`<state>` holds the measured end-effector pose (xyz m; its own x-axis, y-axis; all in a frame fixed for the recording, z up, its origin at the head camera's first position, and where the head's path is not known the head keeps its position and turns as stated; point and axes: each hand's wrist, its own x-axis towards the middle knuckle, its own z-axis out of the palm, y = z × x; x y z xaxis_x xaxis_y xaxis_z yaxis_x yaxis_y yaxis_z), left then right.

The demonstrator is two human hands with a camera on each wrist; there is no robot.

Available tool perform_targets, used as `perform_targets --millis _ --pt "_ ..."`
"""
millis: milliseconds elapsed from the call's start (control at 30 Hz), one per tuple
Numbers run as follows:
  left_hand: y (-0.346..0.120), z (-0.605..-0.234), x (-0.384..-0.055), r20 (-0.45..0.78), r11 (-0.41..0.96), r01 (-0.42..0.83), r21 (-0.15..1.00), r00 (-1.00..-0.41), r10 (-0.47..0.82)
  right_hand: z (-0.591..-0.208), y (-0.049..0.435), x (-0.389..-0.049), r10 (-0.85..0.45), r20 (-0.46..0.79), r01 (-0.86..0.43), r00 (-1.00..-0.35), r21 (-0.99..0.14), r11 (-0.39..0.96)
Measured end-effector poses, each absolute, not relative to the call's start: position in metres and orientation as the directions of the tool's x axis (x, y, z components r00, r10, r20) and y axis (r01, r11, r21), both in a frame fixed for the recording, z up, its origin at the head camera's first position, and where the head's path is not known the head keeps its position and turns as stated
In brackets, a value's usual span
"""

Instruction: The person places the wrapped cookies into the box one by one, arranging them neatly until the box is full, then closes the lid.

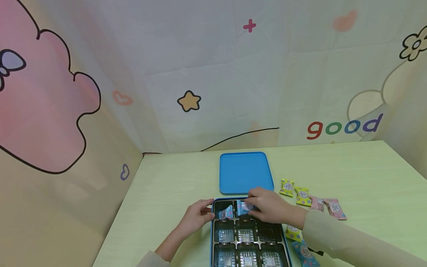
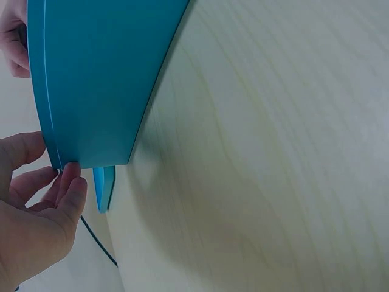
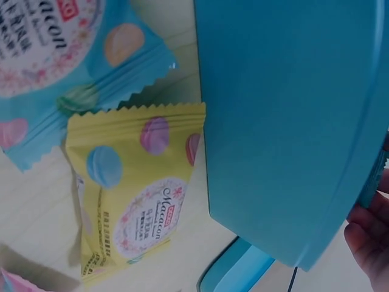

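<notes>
A blue box (image 1: pixel 224 236) with a black divided insert stands on the table, seen from the side in both wrist views. My left hand (image 1: pixel 196 216) holds its far left corner, fingers bent around the edge. One blue wrapped macaron packet (image 1: pixel 226 212) lies in the far left compartment. In the far middle compartment, my right hand (image 1: pixel 269 204) pinches another blue packet (image 1: pixel 244 207) at its right side. Part of that packet is hidden behind the fingers. The nearer compartments hold nothing, and the far right one is mostly covered by the right hand.
Behind the box lies a flat blue lid (image 1: pixel 247 172). To the right are yellow packets (image 1: pixel 303 196), pink packets (image 1: pixel 335 208), another yellow packet (image 3: pixel 134 188) beside the box and a large blue packet (image 1: pixel 305 253). A printed cloth (image 1: pixel 213 74) hangs behind the table.
</notes>
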<state>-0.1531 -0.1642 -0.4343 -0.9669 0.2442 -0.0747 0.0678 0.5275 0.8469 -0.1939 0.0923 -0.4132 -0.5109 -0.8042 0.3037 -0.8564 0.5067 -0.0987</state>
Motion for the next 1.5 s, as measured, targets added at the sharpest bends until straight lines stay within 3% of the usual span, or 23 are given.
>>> perform_targets --millis 600,900,1133,1500 --pt "-0.165 -0.434 -0.153 -0.072 0.524 0.074 0.849 -0.965 0.253 -0.418 0.081 -0.195 -0.802 0.217 -0.827 -0.557 -0.055 0.559" --pt "-0.159 -0.413 -0.144 -0.064 0.506 0.08 0.859 -0.963 0.262 -0.421 0.081 -0.196 -0.809 0.24 -0.836 -0.536 -0.013 0.549" --pt "-0.166 -0.435 -0.153 -0.051 0.515 0.1 0.851 -0.962 0.27 -0.422 0.084 -0.196 -0.808 0.244 -0.837 -0.536 -0.029 0.546" --pt "-0.165 -0.436 -0.153 -0.062 0.527 0.088 0.845 -0.963 0.261 -0.423 0.088 -0.196 -0.808 0.273 -0.848 -0.522 -0.058 0.527"
